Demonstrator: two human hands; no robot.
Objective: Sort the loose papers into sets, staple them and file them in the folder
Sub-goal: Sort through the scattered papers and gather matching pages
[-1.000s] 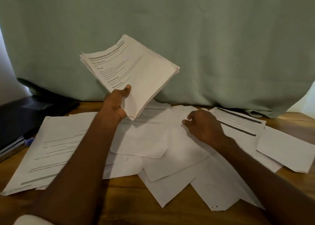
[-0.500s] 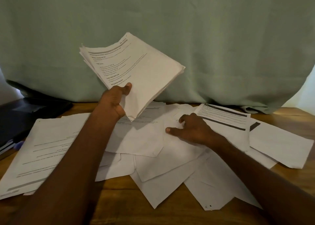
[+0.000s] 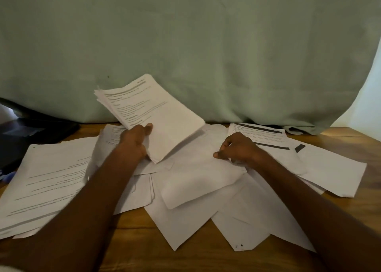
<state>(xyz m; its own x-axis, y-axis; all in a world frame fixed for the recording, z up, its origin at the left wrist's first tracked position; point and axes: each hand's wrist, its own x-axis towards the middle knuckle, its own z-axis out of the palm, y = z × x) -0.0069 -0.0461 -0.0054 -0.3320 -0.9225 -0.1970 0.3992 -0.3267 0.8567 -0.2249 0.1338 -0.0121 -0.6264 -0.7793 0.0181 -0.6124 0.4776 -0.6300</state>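
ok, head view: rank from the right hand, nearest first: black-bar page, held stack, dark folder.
1. black-bar page, just right of the right hand.
2. held stack, left, in the left hand.
3. dark folder, far left edge.

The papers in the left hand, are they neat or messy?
Messy: the stack of papers has its sheet edges fanned out unevenly at the top-left corner.

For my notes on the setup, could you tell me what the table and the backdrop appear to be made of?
The table looks like wood with a smooth, slightly glossy finish: brown grain and soft light reflections. The backdrop seems to be matte, pale green woven cloth; it hangs in folds and bunches at the table.
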